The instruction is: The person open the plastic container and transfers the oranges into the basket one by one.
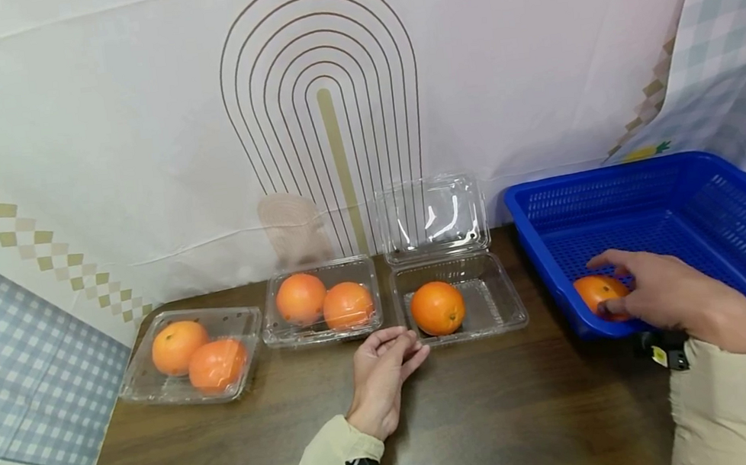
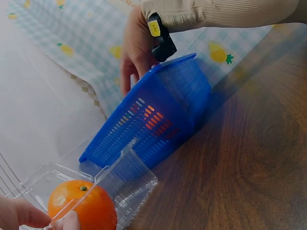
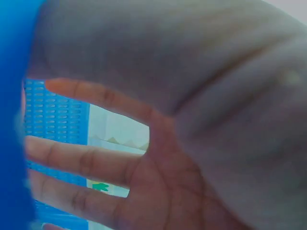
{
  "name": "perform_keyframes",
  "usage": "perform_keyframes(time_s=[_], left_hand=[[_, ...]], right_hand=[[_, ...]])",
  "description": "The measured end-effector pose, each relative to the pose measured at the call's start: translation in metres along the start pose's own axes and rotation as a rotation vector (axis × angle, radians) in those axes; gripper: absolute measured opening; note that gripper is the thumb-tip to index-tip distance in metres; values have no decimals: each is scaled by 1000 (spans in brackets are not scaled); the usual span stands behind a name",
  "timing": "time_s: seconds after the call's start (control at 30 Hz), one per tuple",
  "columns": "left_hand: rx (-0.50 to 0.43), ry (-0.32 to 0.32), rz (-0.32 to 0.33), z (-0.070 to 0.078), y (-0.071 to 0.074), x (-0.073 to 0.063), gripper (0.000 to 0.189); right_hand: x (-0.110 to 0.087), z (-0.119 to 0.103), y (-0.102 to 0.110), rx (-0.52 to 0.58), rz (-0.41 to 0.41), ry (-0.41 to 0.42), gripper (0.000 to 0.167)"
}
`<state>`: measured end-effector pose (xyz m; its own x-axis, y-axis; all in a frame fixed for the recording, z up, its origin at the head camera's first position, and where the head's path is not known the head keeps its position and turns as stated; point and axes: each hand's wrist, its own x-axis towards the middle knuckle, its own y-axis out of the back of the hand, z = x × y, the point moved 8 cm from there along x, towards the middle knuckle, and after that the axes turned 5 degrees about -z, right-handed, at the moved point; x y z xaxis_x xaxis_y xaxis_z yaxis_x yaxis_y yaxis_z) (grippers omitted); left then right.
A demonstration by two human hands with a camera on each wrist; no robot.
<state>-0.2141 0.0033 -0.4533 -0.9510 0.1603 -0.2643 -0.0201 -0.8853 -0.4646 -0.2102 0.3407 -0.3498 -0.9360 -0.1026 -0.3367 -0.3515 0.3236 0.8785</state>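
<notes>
In the head view my left hand pinches the near left corner of an open clear plastic clamshell box. One orange sits in its left half, and its lid stands raised behind. The left wrist view shows a thumb and finger at the box's rim, beside the orange. My right hand reaches over the near left side of a blue plastic basket. Its spread fingers and thumb lie about another orange inside. The basket's rim hides those fingertips in the right wrist view.
Two clear clamshell boxes stand to the left, the middle one and the far-left one, each with two oranges under a lid. A patterned cloth hangs behind the brown wooden table.
</notes>
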Motion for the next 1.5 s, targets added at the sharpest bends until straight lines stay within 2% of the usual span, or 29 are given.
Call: perform_keyframes(time_s=[0.57, 1.07, 1.3, 1.5], left_hand=[[2, 1, -10, -1, 0, 1, 22], [2, -1, -9, 0, 1, 1, 21], [2, 8, -6, -1, 1, 2, 21], [3, 18, -4, -3, 1, 5, 23]], right_hand=[[-11, -18, 15, -58, 109, 31, 66], [-11, -49, 18, -65, 204, 123, 62], [-8, -66, 16, -48, 216, 148, 61], [-6, -82, 14, -81, 249, 200, 62]])
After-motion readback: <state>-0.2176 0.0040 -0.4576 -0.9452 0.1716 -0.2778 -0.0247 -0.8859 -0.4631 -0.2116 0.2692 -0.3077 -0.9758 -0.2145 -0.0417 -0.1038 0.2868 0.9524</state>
